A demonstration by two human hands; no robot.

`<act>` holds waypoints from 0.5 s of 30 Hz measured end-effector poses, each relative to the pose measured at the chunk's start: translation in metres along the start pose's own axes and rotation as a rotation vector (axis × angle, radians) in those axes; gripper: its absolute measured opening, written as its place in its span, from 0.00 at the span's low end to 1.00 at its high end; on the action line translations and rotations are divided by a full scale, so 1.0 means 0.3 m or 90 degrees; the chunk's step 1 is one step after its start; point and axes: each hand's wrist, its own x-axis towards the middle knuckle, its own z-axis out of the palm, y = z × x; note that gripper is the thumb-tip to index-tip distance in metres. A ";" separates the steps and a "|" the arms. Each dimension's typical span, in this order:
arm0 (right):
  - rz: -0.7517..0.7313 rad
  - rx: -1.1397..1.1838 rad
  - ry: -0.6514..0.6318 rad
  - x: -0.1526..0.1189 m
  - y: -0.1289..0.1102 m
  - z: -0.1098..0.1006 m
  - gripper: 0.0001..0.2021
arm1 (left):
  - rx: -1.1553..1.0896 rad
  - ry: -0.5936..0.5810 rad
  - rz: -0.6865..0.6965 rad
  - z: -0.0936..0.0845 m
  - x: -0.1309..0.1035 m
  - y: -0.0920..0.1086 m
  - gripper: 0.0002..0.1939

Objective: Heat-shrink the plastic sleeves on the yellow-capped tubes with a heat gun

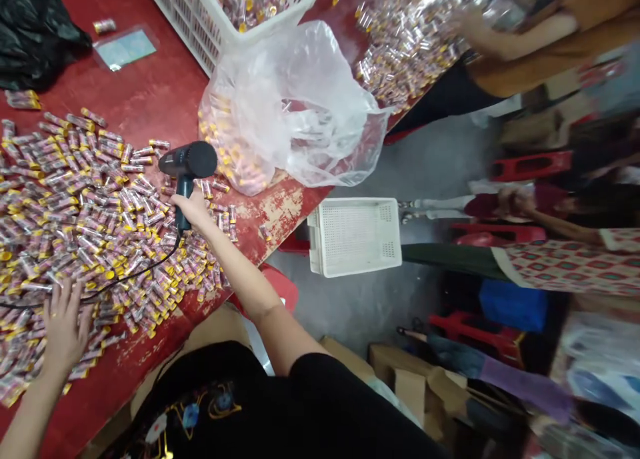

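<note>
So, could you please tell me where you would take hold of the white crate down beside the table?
I'd grip the white crate by its rim at two opposite ends, reaching down from above. Its open top faces up and the rim looks unobstructed. It probably wants both hands, but the right hand is holding the black blower.

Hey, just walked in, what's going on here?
The right hand grips a black hair dryer over a wide pile of small yellow-ended tubes on a red table. The left hand lies spread on the pile. Nearby, a translucent plastic bag holds more tubes, and another person's hand is at a separate heap.
</note>
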 end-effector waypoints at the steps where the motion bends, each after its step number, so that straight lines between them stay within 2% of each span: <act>1: 0.014 -0.013 -0.027 -0.018 -0.005 0.006 0.21 | -0.018 0.015 -0.019 0.004 -0.057 0.001 0.37; 4: 0.082 -0.022 -0.159 -0.085 -0.022 0.023 0.23 | -0.077 0.060 -0.032 0.043 -0.181 0.031 0.39; 6: 0.081 -0.023 -0.140 -0.125 -0.030 0.045 0.23 | -0.119 0.091 0.000 0.090 -0.209 0.077 0.41; 8: 0.050 -0.027 -0.067 -0.158 -0.031 0.077 0.23 | -0.162 0.109 0.043 0.151 -0.194 0.148 0.42; 10: 0.031 -0.023 -0.036 -0.193 -0.022 0.103 0.23 | -0.190 0.091 0.082 0.220 -0.158 0.239 0.44; 12: 0.032 -0.018 -0.058 -0.244 -0.006 0.111 0.24 | -0.186 0.041 0.116 0.280 -0.137 0.331 0.45; 15: 0.056 -0.013 -0.111 -0.327 0.021 0.082 0.22 | -0.174 -0.040 0.110 0.317 -0.167 0.412 0.33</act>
